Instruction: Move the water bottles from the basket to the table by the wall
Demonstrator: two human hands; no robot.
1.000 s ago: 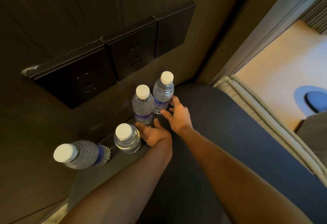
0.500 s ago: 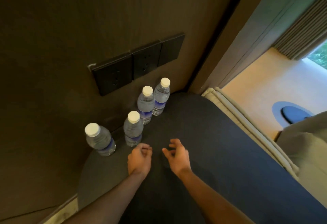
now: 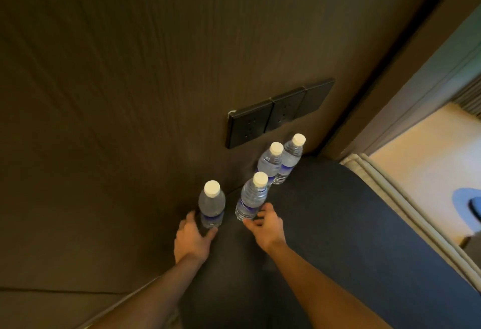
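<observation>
Several clear water bottles with white caps and blue labels stand upright in a row on the dark round table, close to the brown wall. My left hand wraps around the base of the leftmost bottle, thumb on its left and fingers under its right. My right hand cups the base of the second bottle, thumb on the right side and fingers at the near side. Behind them stand a third bottle and a fourth bottle, untouched. No basket is in view.
A black socket panel sits on the wall just above the bottles. A pale padded edge borders the table on the right, with light floor and a blue object beyond it.
Both hands moved forward from the bare table top to the bottles. My left hand now holds the leftmost bottle's base and my right hand the second bottle's base. The view has pulled back.
</observation>
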